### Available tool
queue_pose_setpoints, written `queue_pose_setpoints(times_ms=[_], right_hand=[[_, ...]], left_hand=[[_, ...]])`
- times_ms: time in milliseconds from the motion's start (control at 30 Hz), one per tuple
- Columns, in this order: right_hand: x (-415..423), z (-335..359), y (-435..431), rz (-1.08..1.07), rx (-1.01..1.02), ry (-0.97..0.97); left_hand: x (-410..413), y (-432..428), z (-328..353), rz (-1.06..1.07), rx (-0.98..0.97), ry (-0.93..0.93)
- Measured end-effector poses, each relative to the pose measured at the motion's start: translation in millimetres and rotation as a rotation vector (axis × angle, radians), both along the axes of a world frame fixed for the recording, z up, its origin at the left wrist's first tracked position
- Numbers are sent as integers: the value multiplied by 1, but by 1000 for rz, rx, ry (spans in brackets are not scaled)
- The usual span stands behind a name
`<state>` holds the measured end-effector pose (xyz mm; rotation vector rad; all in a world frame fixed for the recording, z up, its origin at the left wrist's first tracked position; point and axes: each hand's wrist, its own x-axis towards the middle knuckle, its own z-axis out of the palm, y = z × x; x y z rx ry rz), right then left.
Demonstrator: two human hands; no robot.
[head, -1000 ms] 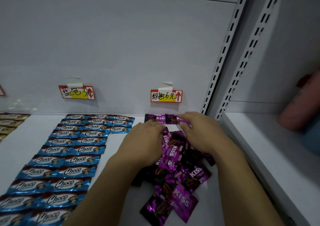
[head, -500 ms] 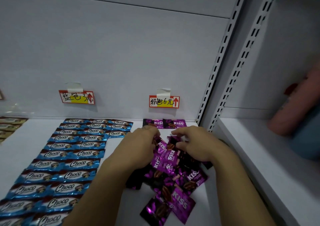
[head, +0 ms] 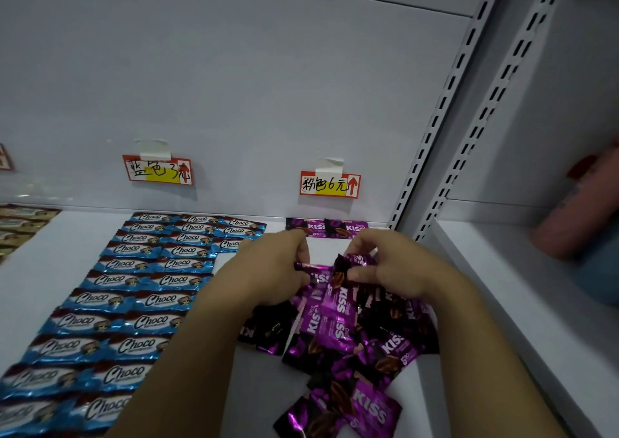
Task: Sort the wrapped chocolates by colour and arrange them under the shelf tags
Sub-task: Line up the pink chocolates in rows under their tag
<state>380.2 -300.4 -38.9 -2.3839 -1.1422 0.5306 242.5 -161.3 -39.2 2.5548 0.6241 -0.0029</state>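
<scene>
Left hand (head: 271, 270) and right hand (head: 398, 270) each pinch a wrapper (head: 355, 260) off the messy purple pile (head: 351, 337) on the shelf (head: 57, 270), probably to lay them flat beside the two purple chocolates (head: 326, 229) sitting right under the pink tag (head: 330, 184), like the blue rows (head: 150, 286) alongside.

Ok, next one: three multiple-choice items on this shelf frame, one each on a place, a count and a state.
1. Relative to the blue Choco rows, the loose purple heap lies: A. left; B. right; C. behind.
2. Purple KISS chocolates showing in line at the back wall: A. two; B. five; C. none.
3. The left hand and right hand each: A. lie flat on bare shelf; B. hold a blue bar; C. pinch a purple wrapper.
Key: 1 B, the heap sits right of the blue rows. 2 A, two labels read side by side. 3 C, fingers curl round purple foil.
</scene>
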Motion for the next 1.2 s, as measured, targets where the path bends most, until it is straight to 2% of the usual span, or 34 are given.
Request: queue_pose_setpoints(times_ms=[133, 267, 433, 500, 633, 767, 833, 933, 1100, 1200], right_hand=[[6, 0, -3, -105, 215, 5], [4, 2, -1, -166, 359, 131], [4, 2, -3, -165, 429, 221], [6, 0, -4, -174, 434, 193], [11, -2, -8, -253, 458, 131], [10, 1, -7, -340, 615, 130], [9, 5, -7, -373, 735, 151], [4, 11, -7, -392, 868, 294], [-1, 11, -3, -438, 899, 311], [-3, 12, -1, -428, 942, 415]], left_hand=[[0, 5, -1, 108, -119, -177], [3, 6, 1, 171, -350, -294], [4, 7, 0, 316, -611, -417], [4, 8, -1, 353, -624, -447], [6, 8, -4, 352, -495, -527], [7, 4, -3, 354, -378, -654], [6, 5, -3, 320, -483, -693], [7, 4, -2, 278, -581, -736], [8, 0, 2, 235, -658, -863], [9, -3, 1, 282, -660, -906]])
